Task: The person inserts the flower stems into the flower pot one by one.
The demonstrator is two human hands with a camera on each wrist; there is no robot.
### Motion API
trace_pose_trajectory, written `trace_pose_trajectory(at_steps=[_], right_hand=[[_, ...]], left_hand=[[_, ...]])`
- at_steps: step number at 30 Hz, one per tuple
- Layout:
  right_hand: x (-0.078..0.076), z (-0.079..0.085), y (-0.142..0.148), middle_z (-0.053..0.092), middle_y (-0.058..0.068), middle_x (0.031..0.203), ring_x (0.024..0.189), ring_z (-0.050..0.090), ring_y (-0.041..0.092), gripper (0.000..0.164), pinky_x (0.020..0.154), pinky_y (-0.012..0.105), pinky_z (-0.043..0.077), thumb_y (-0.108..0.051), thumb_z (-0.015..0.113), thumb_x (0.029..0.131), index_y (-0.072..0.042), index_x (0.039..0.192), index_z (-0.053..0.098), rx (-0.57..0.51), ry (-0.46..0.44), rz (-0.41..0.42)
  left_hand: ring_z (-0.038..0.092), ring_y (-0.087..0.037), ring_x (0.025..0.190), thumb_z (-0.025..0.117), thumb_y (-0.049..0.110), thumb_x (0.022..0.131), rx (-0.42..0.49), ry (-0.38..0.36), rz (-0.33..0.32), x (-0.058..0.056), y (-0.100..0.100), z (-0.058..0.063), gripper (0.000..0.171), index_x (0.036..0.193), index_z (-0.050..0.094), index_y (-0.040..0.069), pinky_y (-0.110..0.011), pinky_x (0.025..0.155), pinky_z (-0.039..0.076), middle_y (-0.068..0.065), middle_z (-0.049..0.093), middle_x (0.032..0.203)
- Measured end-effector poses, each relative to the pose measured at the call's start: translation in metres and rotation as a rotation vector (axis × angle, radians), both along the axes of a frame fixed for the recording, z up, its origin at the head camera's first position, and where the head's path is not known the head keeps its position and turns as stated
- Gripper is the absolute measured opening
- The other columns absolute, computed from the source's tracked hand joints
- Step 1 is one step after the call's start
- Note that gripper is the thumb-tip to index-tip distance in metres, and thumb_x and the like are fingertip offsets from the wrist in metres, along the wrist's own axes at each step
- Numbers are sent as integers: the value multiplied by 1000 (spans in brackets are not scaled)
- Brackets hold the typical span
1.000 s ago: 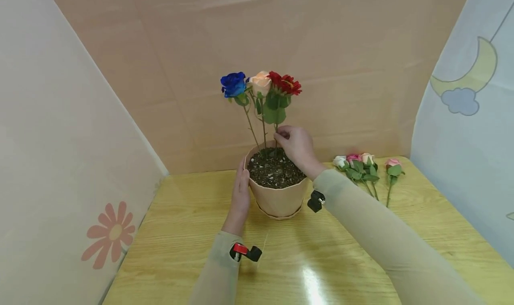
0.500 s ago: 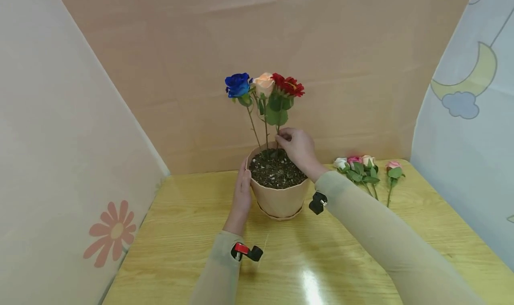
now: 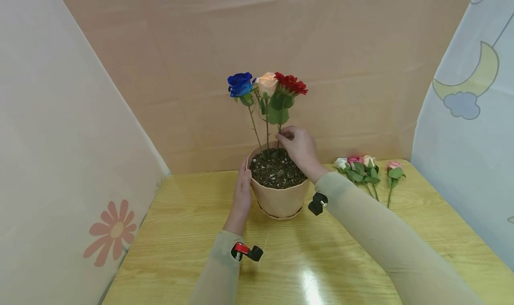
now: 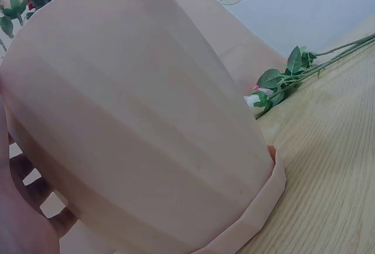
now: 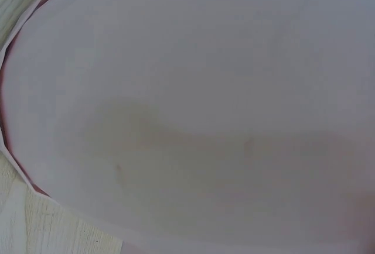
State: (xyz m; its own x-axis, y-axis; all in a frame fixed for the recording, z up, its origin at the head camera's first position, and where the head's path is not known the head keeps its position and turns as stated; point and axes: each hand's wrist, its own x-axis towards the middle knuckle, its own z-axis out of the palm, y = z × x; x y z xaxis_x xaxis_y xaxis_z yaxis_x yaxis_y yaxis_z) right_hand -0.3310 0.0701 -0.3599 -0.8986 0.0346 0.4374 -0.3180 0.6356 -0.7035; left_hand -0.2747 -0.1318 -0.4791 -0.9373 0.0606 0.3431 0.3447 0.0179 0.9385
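Note:
A beige flowerpot [image 3: 279, 200] filled with dark soil [image 3: 277, 174] stands on its saucer [image 4: 258, 219]. My left hand [image 3: 241, 197] lies flat along the pot's left side; in the left wrist view its fingers [image 4: 38, 189] spread behind the wall. With thumb and fingertips, my right hand [image 3: 300, 149] pinches the stem of a red daisy-like flower [image 3: 295, 85] just above the soil. To its left, a peach rose [image 3: 267, 82] and a blue rose [image 3: 239, 85] stand upright in the soil. The pot wall [image 5: 193, 78] fills most of the right wrist view.
Several loose roses [image 3: 363, 173], white, pink and peach, lie on the wooden table [image 3: 192, 251] right of the pot. A single pink rose [image 3: 395, 171] lies farther right. A brown backdrop [image 3: 192, 95] rises behind the table, with printed side panels [image 3: 60, 117] on both sides.
The red flower's head has turned a little and shifted slightly right of the peach rose. The right hand keeps its pinch on the stem; the left hand stays against the pot.

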Motion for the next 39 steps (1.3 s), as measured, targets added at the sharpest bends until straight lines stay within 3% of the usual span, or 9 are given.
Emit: trace_pose_trajectory(at_steps=[39], right_hand=[[2,1,1,81,11,116,103,75,28,31,87,47,59,-31,76,107,-6,125,80,-89,-17,-22]], left_hand=[[15,-29,168,29,47,121,1,-18,-14,3,1,2,61,179,21,26,-60,133,15,-3,19,183]])
